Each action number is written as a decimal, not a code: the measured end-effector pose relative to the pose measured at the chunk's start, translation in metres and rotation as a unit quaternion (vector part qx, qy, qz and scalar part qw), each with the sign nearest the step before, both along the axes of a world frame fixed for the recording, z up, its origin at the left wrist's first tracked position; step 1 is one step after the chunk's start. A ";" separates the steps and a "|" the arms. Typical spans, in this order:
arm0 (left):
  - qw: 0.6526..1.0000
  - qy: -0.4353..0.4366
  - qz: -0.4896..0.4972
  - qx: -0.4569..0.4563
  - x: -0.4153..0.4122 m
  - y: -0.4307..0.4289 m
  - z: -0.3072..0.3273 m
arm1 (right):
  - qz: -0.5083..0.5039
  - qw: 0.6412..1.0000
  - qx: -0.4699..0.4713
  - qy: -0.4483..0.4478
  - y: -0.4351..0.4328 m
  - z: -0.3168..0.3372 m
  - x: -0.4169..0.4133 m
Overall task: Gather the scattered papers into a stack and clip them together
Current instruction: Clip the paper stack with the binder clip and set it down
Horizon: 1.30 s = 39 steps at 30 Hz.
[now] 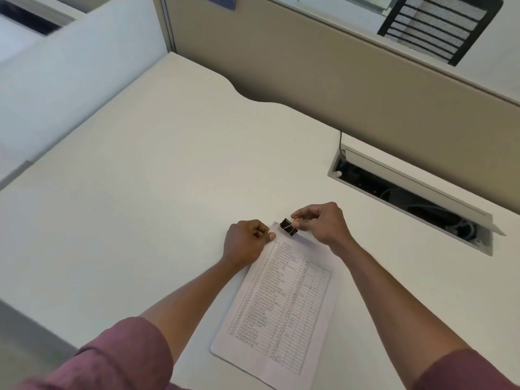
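Paper stack (284,302) lies flat on the white counter (140,178), printed table facing up, edges looking squared; no loose sheets visible elsewhere. Gathering appears done; clipping is the step in hand.

Binder clip (289,227), black with wire handles, sits at the far edge of the stack, near its left far corner. Whether its mouth is already over the sheets or just short of the edge cannot be told.

Right hand (323,225): fingers (298,218) closed in a pinch on the clip's wire handles, at the far edge of the stack.
Left hand (246,243): curled, thumb and knuckles pressing the stack's left far corner down, just beside the clip. It pins paper against the counter; it does not lift anything.

Risks, as judged:
- If the handles are let go before the mouth spans every sheet, the lower sheets would stay loose. Cause: the stack lies flat, so the lower lip has little room to slide under.
- Pushing the clip inward could fan or skew the sheets if the left hand eases off.
- The pinch on thin wire is small; a slip would snap the clip shut, possibly creasing the corner or nipping the left thumb, which is very near.
- Clip is close to the corner, so the bite may be shallow and could pull off.
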<state>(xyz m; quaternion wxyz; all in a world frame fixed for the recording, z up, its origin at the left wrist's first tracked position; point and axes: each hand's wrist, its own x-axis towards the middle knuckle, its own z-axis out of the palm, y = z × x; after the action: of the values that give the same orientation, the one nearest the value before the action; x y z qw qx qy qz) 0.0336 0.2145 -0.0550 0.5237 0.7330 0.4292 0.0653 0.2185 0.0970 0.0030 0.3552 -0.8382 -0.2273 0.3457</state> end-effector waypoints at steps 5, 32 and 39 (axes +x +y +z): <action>1.000 -0.001 -0.005 0.014 0.000 0.000 -0.001 | 0.040 0.997 -0.014 -0.066 0.007 0.008 0.003; 1.000 -0.029 0.007 -0.005 -0.002 -0.002 -0.006 | 0.087 0.991 -0.099 0.031 0.041 0.010 0.014; 0.999 -0.026 0.017 -0.019 -0.001 -0.002 -0.005 | 0.096 0.988 -0.103 0.057 0.043 0.005 0.015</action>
<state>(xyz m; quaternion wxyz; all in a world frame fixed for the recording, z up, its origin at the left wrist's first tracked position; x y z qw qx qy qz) 0.0325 0.2120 -0.0604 0.5474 0.7133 0.4293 0.0853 0.2339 0.1402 0.0075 0.2447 -0.8239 -0.2491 0.4464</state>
